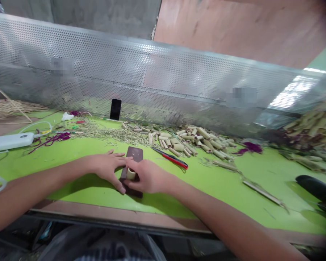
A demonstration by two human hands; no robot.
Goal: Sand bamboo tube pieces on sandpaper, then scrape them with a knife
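On the green tabletop, close to its front edge, lies a dark brown rectangular block (136,153). My right hand (150,175) is over the block, its thumb and fingers closed around a short pale piece of hollow stem (130,174) against the block's top. My fingers hide part of this piece. At the block's left side rests my left hand (108,169), fingers spread and thumb stretched out by the block's edge. A red-and-black cutting tool (175,160) with a narrow blade lies just right of the block.
Behind the block are a heap of short cut stems (176,143) and plant shavings (108,134). A phone (115,109) leans on the perforated metal screen (163,83). A white power strip (12,141) lies left, with purple fibres (61,137). A black-handled tool (313,186) lies right.
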